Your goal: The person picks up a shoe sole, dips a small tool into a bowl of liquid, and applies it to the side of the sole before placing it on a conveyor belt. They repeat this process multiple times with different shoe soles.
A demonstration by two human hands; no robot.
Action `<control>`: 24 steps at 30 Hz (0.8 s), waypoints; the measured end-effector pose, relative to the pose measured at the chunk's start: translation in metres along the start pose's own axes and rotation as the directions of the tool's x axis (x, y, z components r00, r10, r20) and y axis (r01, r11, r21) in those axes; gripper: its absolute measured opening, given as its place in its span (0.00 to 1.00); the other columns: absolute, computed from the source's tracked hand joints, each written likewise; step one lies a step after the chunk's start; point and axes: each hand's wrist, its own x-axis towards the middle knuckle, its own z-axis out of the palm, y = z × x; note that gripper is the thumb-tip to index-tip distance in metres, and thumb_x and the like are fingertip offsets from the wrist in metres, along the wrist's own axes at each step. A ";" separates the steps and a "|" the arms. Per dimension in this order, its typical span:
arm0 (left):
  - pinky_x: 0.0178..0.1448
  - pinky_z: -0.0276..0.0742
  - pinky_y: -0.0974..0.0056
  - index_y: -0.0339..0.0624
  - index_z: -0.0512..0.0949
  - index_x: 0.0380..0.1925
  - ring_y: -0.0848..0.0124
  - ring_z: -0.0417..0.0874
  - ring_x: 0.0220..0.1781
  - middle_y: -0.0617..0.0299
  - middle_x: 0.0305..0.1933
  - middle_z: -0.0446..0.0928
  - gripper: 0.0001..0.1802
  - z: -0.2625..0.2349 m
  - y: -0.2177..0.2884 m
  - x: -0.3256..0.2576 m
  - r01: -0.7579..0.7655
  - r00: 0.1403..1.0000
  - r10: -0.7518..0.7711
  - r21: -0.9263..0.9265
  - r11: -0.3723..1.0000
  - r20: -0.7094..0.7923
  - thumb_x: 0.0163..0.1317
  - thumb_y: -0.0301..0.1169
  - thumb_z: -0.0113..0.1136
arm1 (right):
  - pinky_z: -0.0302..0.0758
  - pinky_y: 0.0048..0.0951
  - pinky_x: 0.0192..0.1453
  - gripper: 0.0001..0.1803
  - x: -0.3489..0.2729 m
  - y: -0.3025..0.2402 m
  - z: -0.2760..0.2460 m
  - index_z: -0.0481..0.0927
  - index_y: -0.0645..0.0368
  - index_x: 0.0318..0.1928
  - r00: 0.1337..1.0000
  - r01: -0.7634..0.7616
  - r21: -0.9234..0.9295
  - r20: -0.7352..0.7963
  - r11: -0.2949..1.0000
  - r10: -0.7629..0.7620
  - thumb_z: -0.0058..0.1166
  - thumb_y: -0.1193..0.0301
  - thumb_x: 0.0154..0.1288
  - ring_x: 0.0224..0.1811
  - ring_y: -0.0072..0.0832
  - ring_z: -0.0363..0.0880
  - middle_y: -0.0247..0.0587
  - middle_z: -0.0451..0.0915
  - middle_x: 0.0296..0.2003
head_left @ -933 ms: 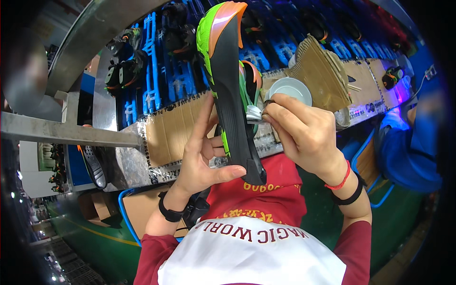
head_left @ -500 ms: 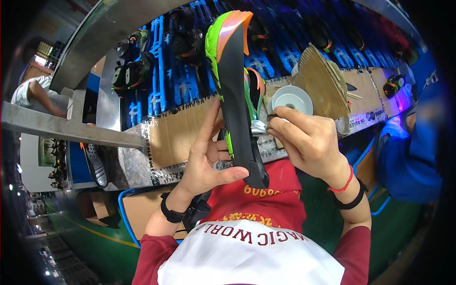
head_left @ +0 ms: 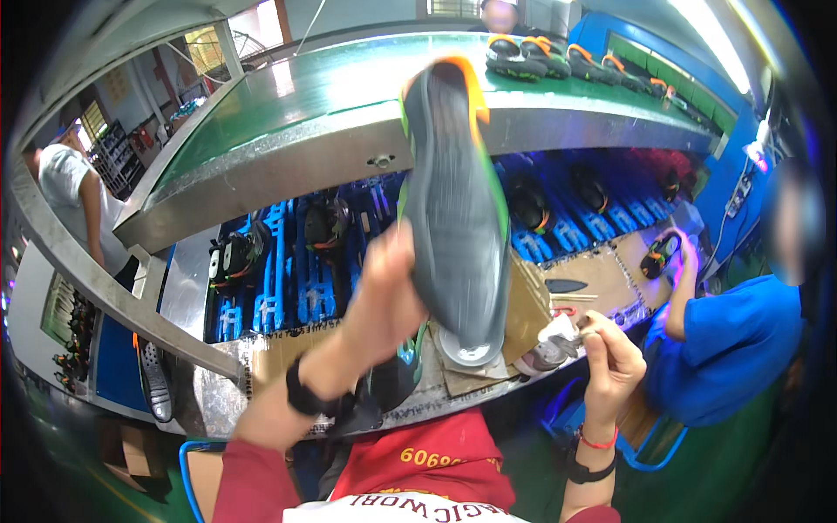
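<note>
My left hand (head_left: 384, 292), blurred, grips a dark shoe sole (head_left: 458, 209) by its left edge. The sole stands upright with its broad face toward me; orange shows around its upper end and green along the sides. To the right and apart from it, my right hand (head_left: 613, 364) is closed in a pinch on a small dark piece. Something white and crumpled (head_left: 561, 329) shows beside those fingertips; whether it is joined to the piece, I cannot tell. Behind the sole's lower end is a white bowl (head_left: 471, 356), partly hidden. Another dark and green shoe part (head_left: 392, 379) lies under my left forearm.
Blue racks (head_left: 318, 283) with dark shoes stand behind the cardboard-covered bench. Above them runs a green conveyor (head_left: 314, 83) with several shoes. A knife-shaped dark blade (head_left: 567, 285) and thin sticks lie on the right. A co-worker in blue (head_left: 728, 349) holds a shoe.
The view has tilted up. The sole has turned from edge-on to face-on. My right hand has moved away from it to the right.
</note>
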 end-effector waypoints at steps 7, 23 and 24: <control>0.53 0.81 0.57 0.23 0.56 0.64 0.50 0.77 0.50 0.30 0.63 0.62 0.40 -0.038 0.053 0.138 0.285 0.916 0.003 -0.658 0.697 0.400 0.72 0.55 0.34 | 0.72 0.22 0.41 0.05 -0.010 -0.004 -0.013 0.79 0.71 0.32 0.998 0.041 -0.050 0.045 0.998 -0.039 0.58 0.79 0.62 0.33 0.23 0.77 0.43 0.83 0.33; 0.61 0.62 0.56 0.34 0.67 0.58 0.57 0.65 0.57 0.47 0.56 0.65 0.40 -0.316 0.128 -0.427 0.941 -0.032 0.938 0.306 0.144 -0.344 0.56 0.52 0.66 | 0.68 0.18 0.37 0.07 -0.064 0.038 0.043 0.78 0.74 0.37 0.942 -0.151 -0.026 0.300 0.988 0.152 0.53 0.79 0.66 0.32 0.18 0.72 0.39 0.82 0.35; 0.61 0.63 0.56 0.33 0.68 0.58 0.57 0.66 0.58 0.46 0.58 0.66 0.45 -0.337 0.136 -0.459 0.971 -0.118 0.874 0.132 0.202 -0.471 0.52 0.57 0.67 | 0.68 0.18 0.37 0.07 -0.065 0.035 0.048 0.78 0.74 0.37 0.937 -0.153 -0.019 0.314 0.988 0.151 0.53 0.79 0.66 0.32 0.18 0.72 0.39 0.82 0.35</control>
